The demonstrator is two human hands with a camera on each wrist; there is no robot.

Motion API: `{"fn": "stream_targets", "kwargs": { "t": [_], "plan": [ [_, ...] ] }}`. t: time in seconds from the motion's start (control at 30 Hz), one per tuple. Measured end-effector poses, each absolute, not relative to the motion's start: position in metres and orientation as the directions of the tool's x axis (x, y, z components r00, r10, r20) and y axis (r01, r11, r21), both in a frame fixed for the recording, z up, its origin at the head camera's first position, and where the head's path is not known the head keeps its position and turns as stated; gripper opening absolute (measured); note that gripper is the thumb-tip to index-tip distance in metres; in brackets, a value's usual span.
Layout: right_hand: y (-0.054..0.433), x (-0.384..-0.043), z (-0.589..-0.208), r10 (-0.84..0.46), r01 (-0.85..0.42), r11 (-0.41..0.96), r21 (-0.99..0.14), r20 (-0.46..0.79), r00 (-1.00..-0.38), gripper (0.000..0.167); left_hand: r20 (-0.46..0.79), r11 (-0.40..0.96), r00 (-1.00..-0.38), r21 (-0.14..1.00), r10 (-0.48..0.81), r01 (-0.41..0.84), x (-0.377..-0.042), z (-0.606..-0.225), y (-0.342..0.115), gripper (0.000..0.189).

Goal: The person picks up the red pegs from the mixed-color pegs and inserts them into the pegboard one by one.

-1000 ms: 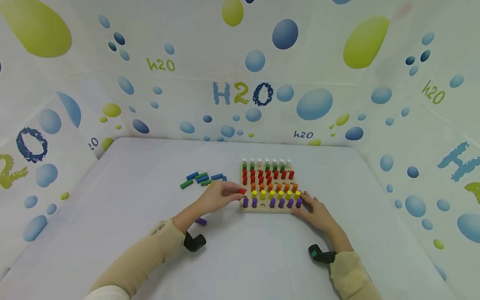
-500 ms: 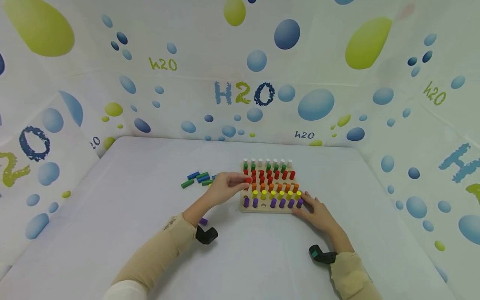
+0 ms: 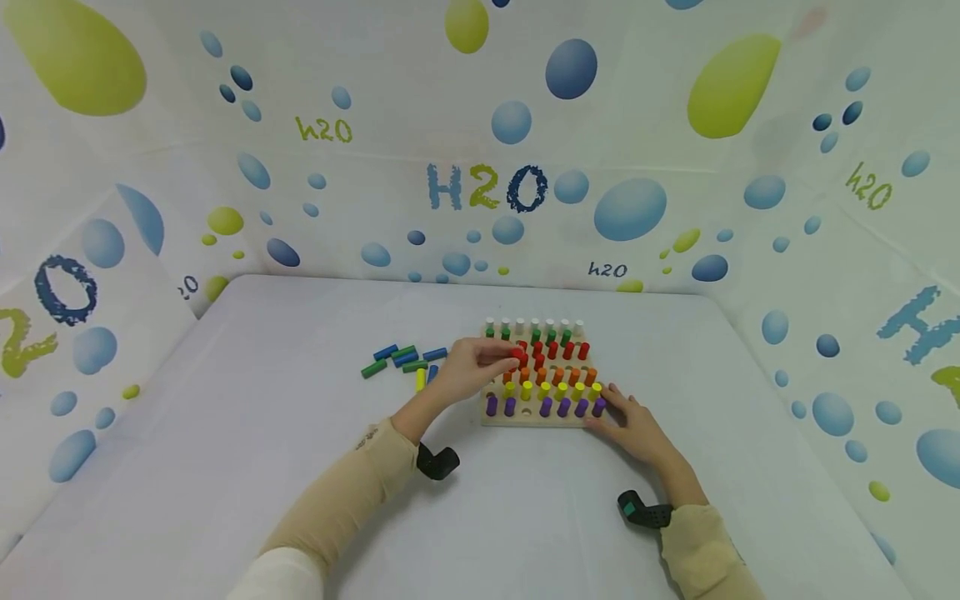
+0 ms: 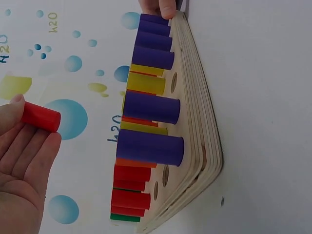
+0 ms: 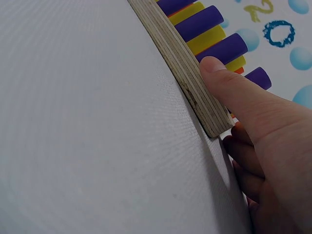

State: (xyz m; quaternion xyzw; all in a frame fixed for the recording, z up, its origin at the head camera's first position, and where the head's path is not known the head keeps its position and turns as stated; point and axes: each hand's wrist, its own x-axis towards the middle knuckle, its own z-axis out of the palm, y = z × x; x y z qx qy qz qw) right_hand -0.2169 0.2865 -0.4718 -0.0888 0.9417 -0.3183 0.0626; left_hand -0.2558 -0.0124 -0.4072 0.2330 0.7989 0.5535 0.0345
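My left hand (image 3: pixel 467 368) pinches a red peg (image 4: pixel 43 117) between thumb and fingers, held over the left part of a wooden pegboard (image 3: pixel 540 422). In the left wrist view the peg is apart from the board, lying nearly sideways. Rows of white, green, red, orange, yellow and purple pegs stand upright in the board. The front purple row has an unfilled hole (image 3: pixel 527 412). My right hand (image 3: pixel 633 429) grips the board's front right corner, the thumb against the plywood edge (image 5: pixel 190 83) and the fingers curled along the right side. My left hand hides some pegs in the head view.
Loose blue pegs (image 3: pixel 406 359), green pegs (image 3: pixel 373 368) and a yellow peg (image 3: pixel 421 381) lie on the white tabletop (image 3: pixel 300 375) left of the board. A patterned sheet (image 3: pixel 375 217) surrounds the table at the back and sides.
My left hand has carried the red peg rightward and farther back, from the board's left edge to over its red rows. The right hand and the board stay put.
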Motion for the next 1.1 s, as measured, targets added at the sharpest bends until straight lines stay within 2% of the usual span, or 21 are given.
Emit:
{"fn": "stream_targets", "kwargs": {
  "t": [0.3, 0.8, 1.1],
  "plan": [
    [0.287, -0.215, -0.471, -0.206, -0.122, 0.78, -0.614, -0.068, -0.976, 0.079, 0.181, 0.261, -0.892, 0.915, 0.413, 0.307, -0.263, -0.409, 0.001, 0.028],
    [0.286, -0.216, -0.472, -0.203, -0.12, 0.781, -0.614, -0.067, -0.977, 0.08, 0.119, 0.314, -0.906, 0.913, 0.406, 0.261, -0.287, -0.412, 0.038, 0.033],
    [0.286, -0.216, -0.472, -0.209, -0.127, 0.776, -0.618, -0.061, -0.976, 0.08, 0.147, 0.282, -0.908, 0.92, 0.393, 0.272, -0.293, -0.414, 0.047, 0.031]
  ]
}}
